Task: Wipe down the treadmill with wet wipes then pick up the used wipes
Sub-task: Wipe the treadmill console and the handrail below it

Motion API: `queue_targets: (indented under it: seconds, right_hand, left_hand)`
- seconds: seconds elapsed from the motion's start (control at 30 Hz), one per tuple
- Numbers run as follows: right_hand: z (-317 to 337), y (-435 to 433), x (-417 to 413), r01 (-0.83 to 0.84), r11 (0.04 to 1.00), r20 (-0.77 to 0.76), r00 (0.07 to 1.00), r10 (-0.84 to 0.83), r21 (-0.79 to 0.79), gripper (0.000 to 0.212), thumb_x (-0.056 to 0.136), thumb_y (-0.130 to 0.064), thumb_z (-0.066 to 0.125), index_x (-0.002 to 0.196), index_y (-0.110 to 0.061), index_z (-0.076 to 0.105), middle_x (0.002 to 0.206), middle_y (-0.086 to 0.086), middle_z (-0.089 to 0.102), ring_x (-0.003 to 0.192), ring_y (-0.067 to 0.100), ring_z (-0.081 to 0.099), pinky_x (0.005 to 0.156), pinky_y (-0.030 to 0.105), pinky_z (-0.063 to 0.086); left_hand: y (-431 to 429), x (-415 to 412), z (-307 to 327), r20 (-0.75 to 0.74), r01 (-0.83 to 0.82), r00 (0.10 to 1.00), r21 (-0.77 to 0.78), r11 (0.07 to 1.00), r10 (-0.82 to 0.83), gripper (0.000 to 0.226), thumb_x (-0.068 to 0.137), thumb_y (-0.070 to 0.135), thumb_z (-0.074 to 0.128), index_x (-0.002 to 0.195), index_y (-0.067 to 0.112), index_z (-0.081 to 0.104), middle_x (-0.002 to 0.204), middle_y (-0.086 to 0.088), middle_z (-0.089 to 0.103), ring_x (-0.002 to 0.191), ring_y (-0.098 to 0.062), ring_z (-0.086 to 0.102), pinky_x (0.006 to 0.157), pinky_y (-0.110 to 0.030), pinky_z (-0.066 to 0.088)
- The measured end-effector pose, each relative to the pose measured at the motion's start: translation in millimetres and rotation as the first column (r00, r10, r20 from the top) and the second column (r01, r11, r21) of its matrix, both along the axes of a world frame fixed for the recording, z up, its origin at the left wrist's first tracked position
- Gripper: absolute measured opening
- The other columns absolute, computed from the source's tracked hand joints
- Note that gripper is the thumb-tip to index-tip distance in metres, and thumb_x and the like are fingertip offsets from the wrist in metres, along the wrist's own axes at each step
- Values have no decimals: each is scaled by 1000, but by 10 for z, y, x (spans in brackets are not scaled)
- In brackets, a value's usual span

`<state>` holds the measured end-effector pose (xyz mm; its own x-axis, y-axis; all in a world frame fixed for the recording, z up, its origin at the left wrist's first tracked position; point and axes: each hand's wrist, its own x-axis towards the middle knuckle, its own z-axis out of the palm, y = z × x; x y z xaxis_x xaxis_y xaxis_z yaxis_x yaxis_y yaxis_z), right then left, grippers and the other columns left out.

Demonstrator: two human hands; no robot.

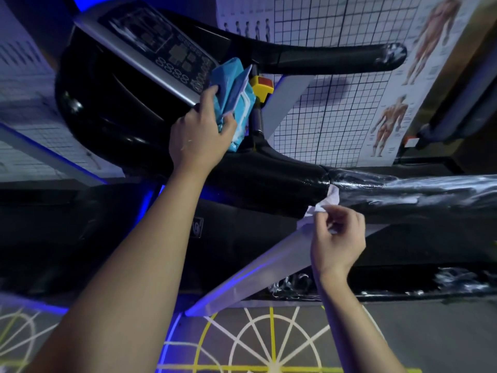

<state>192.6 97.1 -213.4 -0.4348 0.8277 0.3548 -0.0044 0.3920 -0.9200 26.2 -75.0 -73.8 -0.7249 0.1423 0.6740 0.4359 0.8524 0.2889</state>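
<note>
Wiping step: R hand (339, 239) pinches white wipe (324, 205) against near-right wrapped handrail (416, 192), L hand (200, 135) grips wet-wipe pack (232, 84) by console (150, 41); next prob. sweep wipe along rail.

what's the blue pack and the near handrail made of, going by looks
Blue pack: looks like soft plastic film, slightly glossy; it creases and buckles where the left hand grips it. Near handrail: probably black foam or rubber padding, fairly matte; past the seam it seems wrapped in clear shiny film, judging by wrinkled white glints.
</note>
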Motion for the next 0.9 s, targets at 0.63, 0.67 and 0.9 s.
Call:
queue_targets:
  seconds: [0.63,0.67,0.9]
  right_hand:
    - [-150,-657,-190,-316,949,136,940,312,10,10,92,-25,59,100,-29,56,106,-25,71,71,13,68,63,33,53]
    - [-163,-598,-161,-299,953,119,946,302,-45,10,92,-21,60,99,-28,58,106,-28,71,73,7,69,63,29,51]
    - [-219,-155,-8,-108,969,101,986,133,-224,10,91,-18,64,87,-23,57,94,-12,77,75,1,68,68,19,48]
  left_hand:
    - [15,32,19,56,-25,998,32,999,23,51,103,40,51,149,19,49,112,-28,71,96,-50,66,79,-53,49]
    - [14,29,20,56,-30,998,29,999,28,51,103,40,51,149,19,49,112,-27,71,96,-50,66,79,-53,49]
    - [5,23,6,20,-7,1000,21,1000,6,49,102,40,51,146,18,51,108,-26,73,91,-49,68,74,-51,51]
